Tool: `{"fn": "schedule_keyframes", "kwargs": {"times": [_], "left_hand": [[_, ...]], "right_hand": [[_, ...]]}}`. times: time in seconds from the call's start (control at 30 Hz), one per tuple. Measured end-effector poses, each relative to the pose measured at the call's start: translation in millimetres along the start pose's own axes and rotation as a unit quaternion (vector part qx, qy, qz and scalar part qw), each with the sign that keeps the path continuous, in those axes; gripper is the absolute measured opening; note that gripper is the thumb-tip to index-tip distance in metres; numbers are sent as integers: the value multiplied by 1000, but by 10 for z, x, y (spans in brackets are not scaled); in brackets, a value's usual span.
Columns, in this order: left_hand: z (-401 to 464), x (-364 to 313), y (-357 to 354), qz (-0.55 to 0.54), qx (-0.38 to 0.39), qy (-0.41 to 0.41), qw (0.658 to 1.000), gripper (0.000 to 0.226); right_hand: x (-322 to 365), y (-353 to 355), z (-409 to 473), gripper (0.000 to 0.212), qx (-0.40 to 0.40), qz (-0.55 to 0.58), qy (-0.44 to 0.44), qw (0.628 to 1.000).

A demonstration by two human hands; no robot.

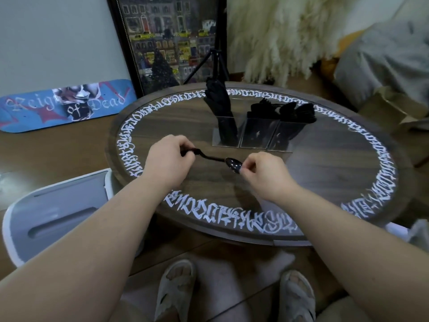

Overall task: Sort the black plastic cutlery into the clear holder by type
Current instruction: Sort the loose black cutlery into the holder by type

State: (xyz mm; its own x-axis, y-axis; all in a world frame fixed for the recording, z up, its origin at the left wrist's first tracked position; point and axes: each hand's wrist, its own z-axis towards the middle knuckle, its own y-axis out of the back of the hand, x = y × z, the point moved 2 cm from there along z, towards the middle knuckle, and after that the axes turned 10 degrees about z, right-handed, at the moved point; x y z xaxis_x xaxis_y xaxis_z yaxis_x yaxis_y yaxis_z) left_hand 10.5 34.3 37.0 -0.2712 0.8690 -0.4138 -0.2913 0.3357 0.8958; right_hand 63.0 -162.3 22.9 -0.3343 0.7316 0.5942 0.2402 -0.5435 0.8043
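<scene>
Spoon (213,158) handle end hidden in left fist; holder (255,133) cutlery types too dark & blurred to tell.

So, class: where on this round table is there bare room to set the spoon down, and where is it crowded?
Bare wood lies right of the right hand, out to the white lettering, and left of the clear holder. It is crowded where both hands grip the spoon, just before the holder; left hand.

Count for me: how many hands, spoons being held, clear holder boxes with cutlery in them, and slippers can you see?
Hands: 2, the left hand and the right hand, both holding the spoon
Spoons being held: 1, the black spoon
Clear holder boxes with cutlery: 3
Slippers: 2, one slipper and the other slipper
Total: 8
</scene>
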Motion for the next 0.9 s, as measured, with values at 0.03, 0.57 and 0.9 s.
{"fn": "schedule_keyframes", "kwargs": {"times": [0.03, 0.57, 0.9], "left_hand": [[-19, -92, 17, -26, -14, 0, 1000, 6], [-156, -1061, -38, -222, 21, 23, 975, 18], [-199, -1199, -573, -308, 147, 64, 938, 19]], "right_hand": [[-36, 77, -56, 10, -14, 24, -12, 1000], [-480, 630, -463, 14, -64, 333, -122, 933], [-573, 742, -379, 23, -72, 420, -92, 900]]}}
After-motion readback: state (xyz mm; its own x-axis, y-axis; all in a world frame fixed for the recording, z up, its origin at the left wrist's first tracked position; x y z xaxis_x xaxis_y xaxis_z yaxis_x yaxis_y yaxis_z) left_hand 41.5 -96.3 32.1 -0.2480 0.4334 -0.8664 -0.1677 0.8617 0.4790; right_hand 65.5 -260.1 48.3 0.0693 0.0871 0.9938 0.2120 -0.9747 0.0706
